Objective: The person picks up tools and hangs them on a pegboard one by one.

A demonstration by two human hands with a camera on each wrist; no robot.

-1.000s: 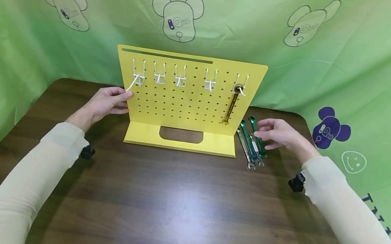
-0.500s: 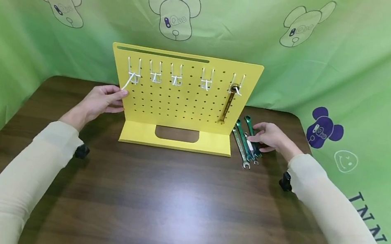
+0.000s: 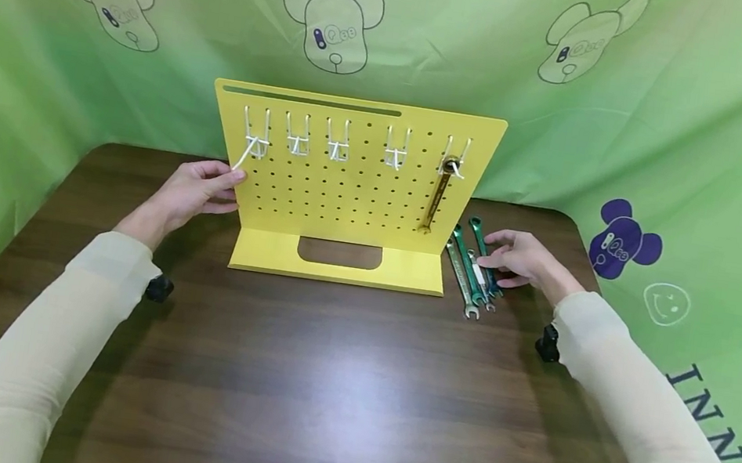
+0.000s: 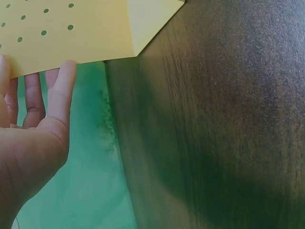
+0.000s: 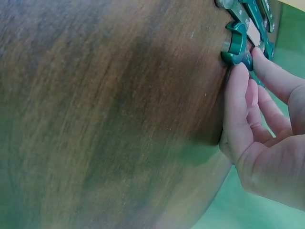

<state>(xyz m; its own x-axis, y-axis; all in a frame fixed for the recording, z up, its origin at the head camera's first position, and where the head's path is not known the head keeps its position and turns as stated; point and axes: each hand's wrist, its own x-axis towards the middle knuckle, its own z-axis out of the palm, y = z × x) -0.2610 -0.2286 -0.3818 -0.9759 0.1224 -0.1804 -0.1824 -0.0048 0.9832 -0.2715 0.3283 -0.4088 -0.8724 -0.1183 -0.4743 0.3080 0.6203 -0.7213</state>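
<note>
My left hand (image 3: 195, 191) holds the left edge of the yellow pegboard (image 3: 318, 204), thumb in front, other fingers reaching behind; the left wrist view shows these fingers (image 4: 69, 78) along the edge. To the right of the board, my right hand (image 3: 523, 261) pinches the outermost green wrench (image 3: 480, 233) between thumb and fingers. Its open end (image 5: 237, 43) shows large and tilted in the right wrist view. Beside it lie another green wrench (image 3: 463, 256), a silver wrench (image 3: 459, 275) and a small silver wrench with a white label (image 3: 477, 272).
White hooks (image 3: 296, 143) line the upper pegboard. From the rightmost one hangs a bronze-coloured wrench (image 3: 438, 197). The board stands at the back of a dark wooden table (image 3: 321, 383), with a green printed curtain (image 3: 439, 51) behind and at both sides.
My right hand has come down onto the wrenches and its thumb and fingers have closed on the outermost green one. The left hand keeps its hold; the head view has shifted slightly.
</note>
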